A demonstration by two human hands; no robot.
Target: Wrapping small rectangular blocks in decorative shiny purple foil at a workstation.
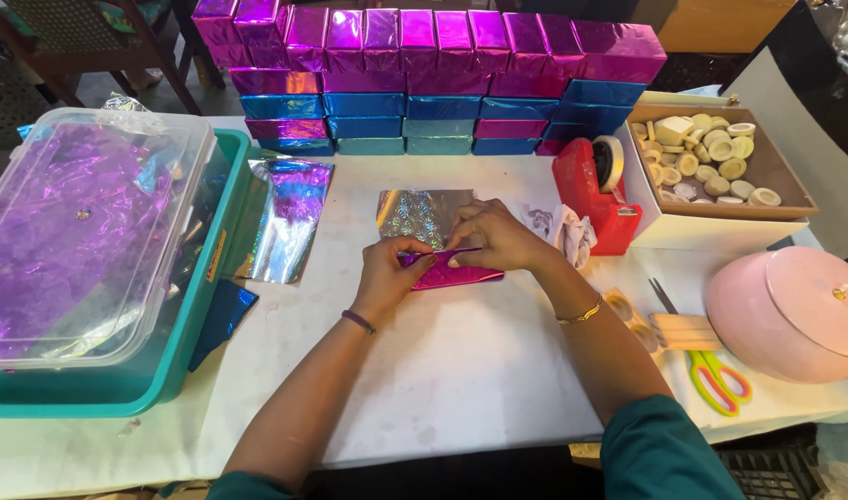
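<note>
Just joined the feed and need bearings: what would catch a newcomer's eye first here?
First, the wall of wrapped boxes in shiny magenta and blue foil, stacked along the table's far edge. Next, at centre, the left hand and right hand pressing magenta foil around a small box lying on a silver holographic sheet. A red tape dispenser stands just right of them.

Both forearms are stretched forward from the lower edge of the view and angled inward, so that the hands are brought close together, almost touching. The left hand (387,275) is turned palm down, its fingers curled and its thumb pressed forward. The right hand (498,238) is laid flat, fingers bent and pointed toward the left hand. A dark band is worn on the left wrist, a thin gold bracelet on the right. Teal sleeves are pushed up past the elbows.
</note>
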